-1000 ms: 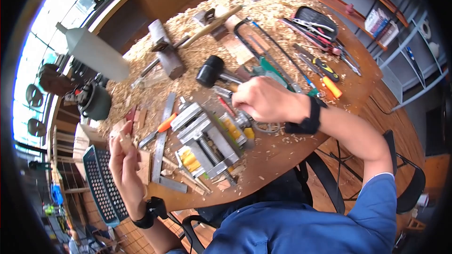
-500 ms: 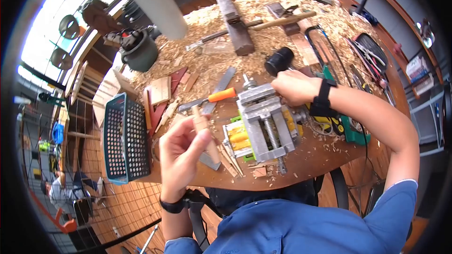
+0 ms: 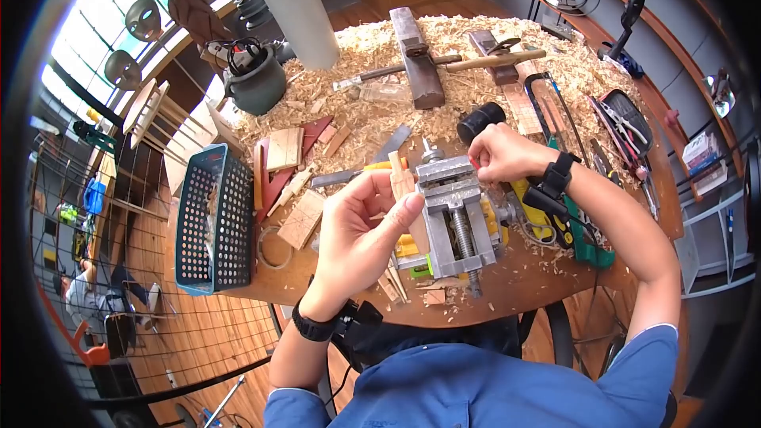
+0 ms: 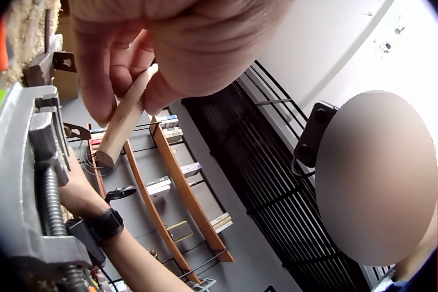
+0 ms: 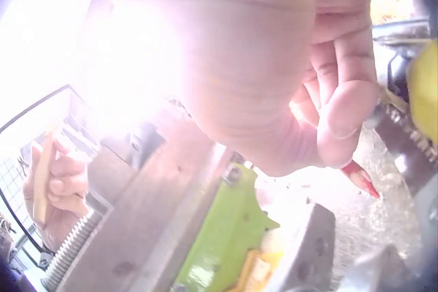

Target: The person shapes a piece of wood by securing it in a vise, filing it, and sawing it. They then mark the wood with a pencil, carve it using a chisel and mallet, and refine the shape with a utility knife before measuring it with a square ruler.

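Note:
Near the left side of the vise, my left hand [image 3: 361, 230] pinches a small carved wooden piece [image 3: 402, 180] between thumb and fingers. In the left wrist view the wooden piece [image 4: 123, 129] looks slim and rounded, with a flat cut end. My right hand [image 3: 506, 152] is at the far right corner of the metal vise [image 3: 456, 218], fingertips curled together around a red pencil. Only the pencil's pointed tip [image 5: 363, 180] shows below the fingers in the right wrist view; the rest is hidden by the hand.
A black mallet head [image 3: 481, 120] lies just behind my right hand. An orange-handled tool [image 3: 386, 165] is partly behind the left hand. A teal basket [image 3: 212, 218] stands left, with wood blocks [image 3: 303, 218] nearby. Wooden planes [image 3: 418, 59] lie on shavings [image 3: 357, 111]; a hacksaw [image 3: 547, 111] is right.
My left hand has come from the far left to beside the vise, carrying the wooden piece. The right hand has picked up the red pencil that lay beside the vise.

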{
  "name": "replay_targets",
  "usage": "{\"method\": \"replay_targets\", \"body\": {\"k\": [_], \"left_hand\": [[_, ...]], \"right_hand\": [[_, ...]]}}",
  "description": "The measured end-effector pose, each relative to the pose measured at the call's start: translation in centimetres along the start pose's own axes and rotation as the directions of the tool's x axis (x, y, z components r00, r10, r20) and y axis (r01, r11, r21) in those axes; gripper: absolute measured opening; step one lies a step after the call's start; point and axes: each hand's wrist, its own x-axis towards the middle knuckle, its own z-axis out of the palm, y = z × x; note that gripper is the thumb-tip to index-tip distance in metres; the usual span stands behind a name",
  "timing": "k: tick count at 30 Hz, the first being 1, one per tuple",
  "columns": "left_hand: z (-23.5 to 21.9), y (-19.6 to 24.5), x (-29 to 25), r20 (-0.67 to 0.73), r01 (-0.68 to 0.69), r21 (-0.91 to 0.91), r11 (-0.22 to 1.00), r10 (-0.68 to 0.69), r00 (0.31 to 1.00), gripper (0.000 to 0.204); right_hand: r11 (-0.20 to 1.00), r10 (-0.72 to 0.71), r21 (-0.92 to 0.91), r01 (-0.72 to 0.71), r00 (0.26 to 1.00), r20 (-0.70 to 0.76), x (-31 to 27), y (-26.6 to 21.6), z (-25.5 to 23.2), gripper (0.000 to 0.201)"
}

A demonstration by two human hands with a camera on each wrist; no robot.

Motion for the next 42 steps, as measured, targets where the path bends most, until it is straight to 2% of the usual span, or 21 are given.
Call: {"method": "replay_targets", "body": {"k": [1,3,5,7,10,11,13,17,19,21,23,24,26,27,33,35,37,39,40,41,42], "left_hand": [[-0.2,0.0,0.2,0.011,-0.005,0.072,0.997,0.005,1.0,0.027],[0.7,0.7,0.7,-0.011,-0.043,-0.039,0.998,0.043,0.999,0.03],[1.0,1.0,1.3,-0.032,0.026,-0.023,0.999,-0.026,0.999,0.037],[1.8,0.4,1.5,-0.043,0.049,-0.05,0.998,-0.051,0.998,0.047],[2.7,-1.5,1.9,0.051,0.036,0.019,0.999,-0.037,0.998,0.059],[3.2,-1.9,2.0,0.018,0.02,0.138,0.99,-0.022,1.0,0.061],[3.6,-2.0,2.2,0.01,-0.05,0.359,0.932,0.05,0.999,0.064],[4.2,-2.8,2.4,-0.015,-0.07,0.366,0.928,0.081,0.997,0.067],[4.5,-2.8,2.3,-0.033,-0.02,0.194,0.981,0.026,0.999,0.067],[5.0,-2.4,2.1,-0.024,-0.01,0.157,0.988,0.014,1.0,0.067],[5.2,-2.5,1.7,-0.005,0.001,0.018,1.0,-0.001,1.0,0.066],[5.4,-3.0,1.4,-0.005,-0.04,0.055,0.998,0.041,0.999,0.067],[5.3,-3.3,0.7,0.029,-0.137,0.184,0.973,0.134,0.991,0.071],[5.1,-2.4,0.1,0.067,-0.04,0.191,0.981,0.028,0.997,0.075],[4.0,-2.2,-0.4,0.098,-0.045,0.074,0.996,0.038,0.995,0.074],[3.2,-2.0,-0.1,0.014,-0.159,0.256,0.954,0.16,0.987,0.067],[1.6,-2.5,0.6,-0.092,-0.225,0.529,0.818,0.318,0.943,0.012],[0.1,-1.7,0.4,-0.135,-0.01,0.786,0.619,0.188,0.973,0.005],[0.0,-0.5,0.6,-0.172,0.159,0.821,0.549,-0.029,0.985,0.007],[-0.2,-0.9,0.9,-0.167,0.154,0.82,0.551,-0.027,0.986,0.007],[-0.5,-1.7,1.3,-0.034,-0.093,0.839,0.536,0.222,0.974,0.012]], "right_hand": [[1.0,0.0,-0.004,0.0,1.0,0.001,-0.2,0.0,-0.4,0.03],[0.992,0.084,0.102,-0.073,0.991,-0.107,-1.2,-0.5,-1.6,0.031],[0.985,0.095,0.157,-0.07,0.983,-0.158,-3.1,-1.6,-2.2,0.026],[0.961,0.113,0.277,-0.026,0.947,-0.301,-5.2,-3.1,-2.8,0.02],[0.975,0.047,0.216,0.047,0.912,-0.408,-8.6,-6.1,-2.4,0.014],[0.97,0.0,0.219,0.106,0.9,-0.436,-9.5,-6.7,-1.8,0.014],[0.969,-0.058,0.191,0.156,0.896,-0.439,-10.9,-8.2,-1.1,0.014],[0.93,-0.075,0.305,0.205,0.919,-0.388,-12.0,-9.7,0.8,0.009],[0.892,0.053,0.443,0.09,0.953,-0.299,-12.2,-11.6,0.5,0.009],[0.884,0.037,0.455,0.104,0.956,-0.291,-11.7,-11.8,0.9,0.02],[0.802,0.111,0.594,0.069,0.959,-0.262,-10.8,-12.7,0.9,0.037],[0.791,0.103,0.607,0.07,0.964,-0.245,-10.4,-12.2,1.1,0.049],[0.743,0.091,0.667,0.053,0.98,-0.179,-10.1,-12.1,0.9,0.046],[0.745,0.076,0.666,0.04,0.987,-0.145,-9.9,-12.1,0.6,0.045],[0.724,0.043,0.686,0.071,0.988,-0.147,-9.3,-11.9,0.8,0.028],[0.781,0.039,0.606,0.153,0.956,-0.291,-8.6,-11.6,0.5,0.021],[0.866,0.049,0.473,0.159,0.916,-0.397,-7.7,-11.0,-0.8,0.018],[0.914,0.053,0.385,0.126,0.905,-0.422,-6.7,-10.5,-2.0,0.013],[0.912,-0.008,0.363,0.189,0.895,-0.446,-5.9,-9.9,-1.9,0.012],[0.906,-0.069,0.34,0.252,0.881,-0.467,-5.2,-9.1,-1.5,0.012],[0.908,-0.067,0.337,0.249,0.88,-0.469,-4.7,-9.0,-1.3,0.012]]}}
